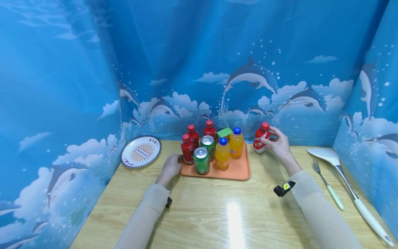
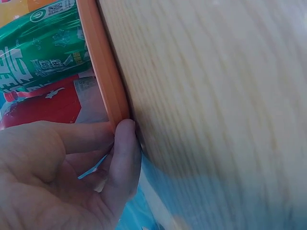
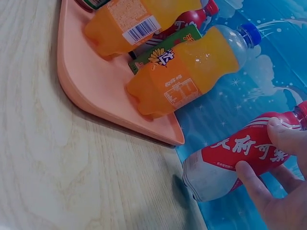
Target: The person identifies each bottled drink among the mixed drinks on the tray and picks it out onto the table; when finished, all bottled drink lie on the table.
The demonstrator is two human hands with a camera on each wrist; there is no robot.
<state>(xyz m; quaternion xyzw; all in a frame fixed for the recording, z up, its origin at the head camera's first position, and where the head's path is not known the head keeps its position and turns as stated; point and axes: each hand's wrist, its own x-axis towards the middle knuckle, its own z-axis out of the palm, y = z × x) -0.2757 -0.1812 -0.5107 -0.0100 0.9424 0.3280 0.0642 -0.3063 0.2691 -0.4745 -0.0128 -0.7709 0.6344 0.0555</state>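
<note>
My left hand (image 1: pixel 172 166) is at the left front corner of the orange tray (image 1: pixel 217 175), and in the left wrist view its thumb and forefinger pinch the rim. To the right of the tray, my right hand (image 1: pixel 280 145) grips a cola bottle (image 3: pixel 244 153) with a red label, a red cap and a clear lower part. Its base is close to the tabletop near the back edge. On the tray stand several red bottles (image 1: pixel 187 148), two green cans (image 1: pixel 201 161), two orange soda bottles (image 1: pixel 222 155) with blue caps, and a green box (image 1: pixel 224 132), partly hidden behind them.
A round patterned plate (image 1: pixel 141 152) lies at the table's back left. On the right lie a fork (image 1: pixel 326 185) with a pale green handle and a long white-handled spatula (image 1: pixel 348 180). A blue dolphin-print curtain (image 1: pixel 199 69) rises right behind the table (image 1: pixel 199 214).
</note>
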